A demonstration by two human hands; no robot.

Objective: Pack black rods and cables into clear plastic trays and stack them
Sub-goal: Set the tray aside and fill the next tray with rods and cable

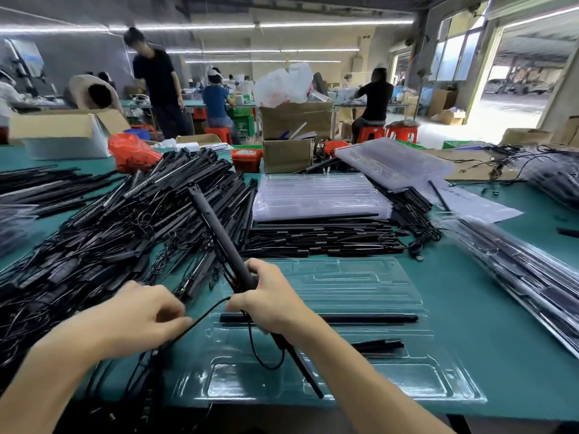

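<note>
The right hand [269, 296] is gripping a black rod [216, 230] with fingers curled around it, above the clear tray [407, 368]. The left hand [147, 314] is pinching its cable [203, 314]. The rod's long axis is running diagonally, far end pointing up-left.

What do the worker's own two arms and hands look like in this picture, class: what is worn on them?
Nothing is worn: the left hand and right hand are bare, without gloves, rings or a watch. Both forearms are uncovered to the picture's lower edge, with no sleeve in view. The fingers carry no tape or markings.
</note>
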